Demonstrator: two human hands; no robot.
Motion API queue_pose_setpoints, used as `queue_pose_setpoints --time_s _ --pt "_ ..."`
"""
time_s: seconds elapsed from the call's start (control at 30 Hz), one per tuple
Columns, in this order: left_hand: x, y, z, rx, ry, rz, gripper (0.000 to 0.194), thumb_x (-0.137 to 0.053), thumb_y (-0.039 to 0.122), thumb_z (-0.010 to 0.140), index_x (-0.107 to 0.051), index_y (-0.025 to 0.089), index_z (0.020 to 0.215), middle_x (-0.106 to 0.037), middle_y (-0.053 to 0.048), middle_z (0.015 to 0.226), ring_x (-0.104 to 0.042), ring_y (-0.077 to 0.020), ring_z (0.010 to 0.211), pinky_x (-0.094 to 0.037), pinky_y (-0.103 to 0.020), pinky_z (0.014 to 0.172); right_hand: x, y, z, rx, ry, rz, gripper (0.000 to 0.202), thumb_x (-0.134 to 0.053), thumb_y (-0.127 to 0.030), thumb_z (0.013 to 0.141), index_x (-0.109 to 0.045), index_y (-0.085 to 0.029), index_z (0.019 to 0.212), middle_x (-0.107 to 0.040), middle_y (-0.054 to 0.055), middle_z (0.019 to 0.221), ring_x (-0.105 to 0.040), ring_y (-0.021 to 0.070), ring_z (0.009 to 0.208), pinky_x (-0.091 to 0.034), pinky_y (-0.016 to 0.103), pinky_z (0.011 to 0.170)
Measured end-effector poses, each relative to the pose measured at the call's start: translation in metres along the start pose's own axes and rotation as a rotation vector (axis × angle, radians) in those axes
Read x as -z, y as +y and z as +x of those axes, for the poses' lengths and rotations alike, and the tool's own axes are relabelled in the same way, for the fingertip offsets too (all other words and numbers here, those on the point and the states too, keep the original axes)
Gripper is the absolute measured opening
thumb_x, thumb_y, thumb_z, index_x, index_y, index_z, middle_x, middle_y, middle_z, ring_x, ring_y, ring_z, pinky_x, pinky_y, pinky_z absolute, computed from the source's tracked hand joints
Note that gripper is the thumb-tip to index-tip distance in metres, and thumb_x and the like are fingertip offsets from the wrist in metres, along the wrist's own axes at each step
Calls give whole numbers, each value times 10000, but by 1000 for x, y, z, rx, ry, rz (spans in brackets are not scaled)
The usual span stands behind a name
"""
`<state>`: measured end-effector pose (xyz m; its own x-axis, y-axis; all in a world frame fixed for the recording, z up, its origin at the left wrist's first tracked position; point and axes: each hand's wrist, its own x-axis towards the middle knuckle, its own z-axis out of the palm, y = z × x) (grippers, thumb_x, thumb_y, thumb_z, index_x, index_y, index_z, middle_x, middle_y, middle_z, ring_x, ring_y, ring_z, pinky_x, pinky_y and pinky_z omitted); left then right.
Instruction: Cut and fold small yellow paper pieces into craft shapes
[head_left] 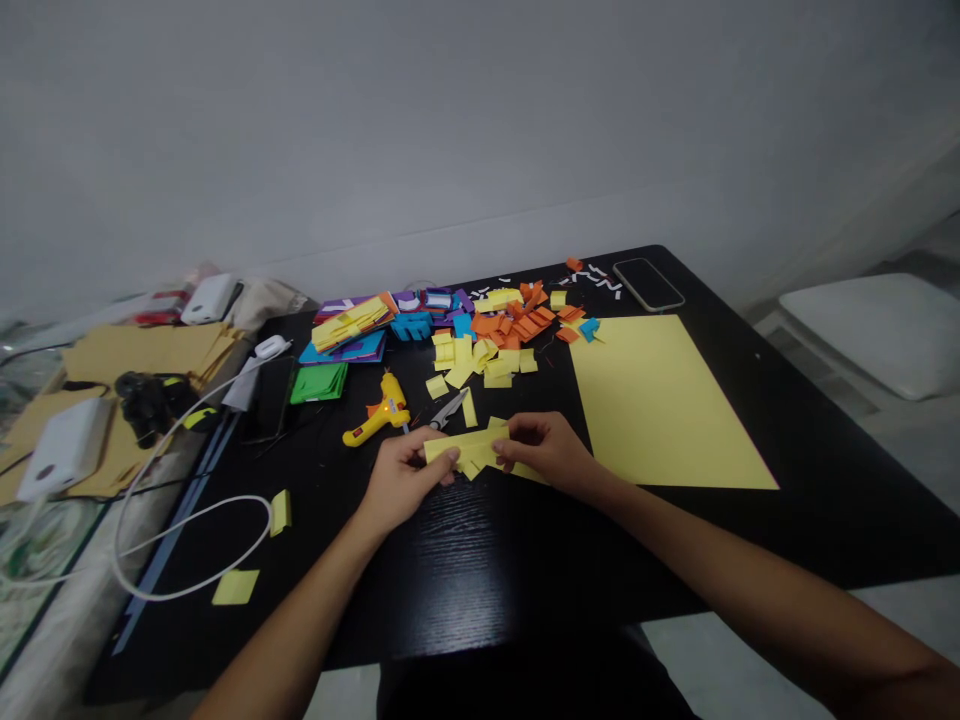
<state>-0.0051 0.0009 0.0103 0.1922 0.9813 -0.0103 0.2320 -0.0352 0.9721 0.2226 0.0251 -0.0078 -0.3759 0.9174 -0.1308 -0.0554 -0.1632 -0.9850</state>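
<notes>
A strip of yellow paper (pixel 471 444) stretches between my two hands above the near part of the black table. My left hand (pixel 411 470) pinches its left end, thumb on top. At the other end my right hand (pixel 546 450) grips it between thumb and fingers. Small yellow paper pieces (pixel 472 466) lie just under the strip. Behind my left hand are scissors (pixel 448 410), their handles hidden. A yellow glue gun (pixel 381 410) lies left of them. Beyond is a heap of cut yellow pieces (pixel 486 360) and folded orange pieces (pixel 517 322).
A large yellow sheet (pixel 660 400) covers the table's right side, with a phone (pixel 649 285) behind it. Stacked coloured paper (pixel 352 325) and green paper (pixel 319 382) lie at the back left. A white cable (pixel 195 505) loops on the left near two yellow pieces (pixel 235 587).
</notes>
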Motion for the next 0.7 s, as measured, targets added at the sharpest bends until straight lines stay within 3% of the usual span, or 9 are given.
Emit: queue_pose_setpoints --time_s 0.17,0.37,0.7 --pt "-6 0 -2 5 -48 13 192 -718 319 858 -695 139 798 -670 -5 585 -615 -118 533 -472 -202 550 -7 2 -6 24 -28 -22 209 -793 -356 759 -719 -161 750 -709 1 637 -656 144 593 -511 274 643" --pt "-15 -1 -6 -43 -132 86 181 -683 294 884 -716 139 796 -671 -3 607 -609 -113 555 -457 -198 562 -15 0 -14 -29 -37 -76 170 -773 -318 743 -727 -155 763 -707 7 624 -640 149 574 -475 257 575" --pt "-1 3 0 -24 -13 4 189 -734 312 844 -706 139 772 -692 -10 569 -624 -119 517 -492 -205 553 -4 5 -1 6 11 35 276 -839 -376 697 -650 -179 661 -694 -9 593 -655 145 571 -523 281 659"
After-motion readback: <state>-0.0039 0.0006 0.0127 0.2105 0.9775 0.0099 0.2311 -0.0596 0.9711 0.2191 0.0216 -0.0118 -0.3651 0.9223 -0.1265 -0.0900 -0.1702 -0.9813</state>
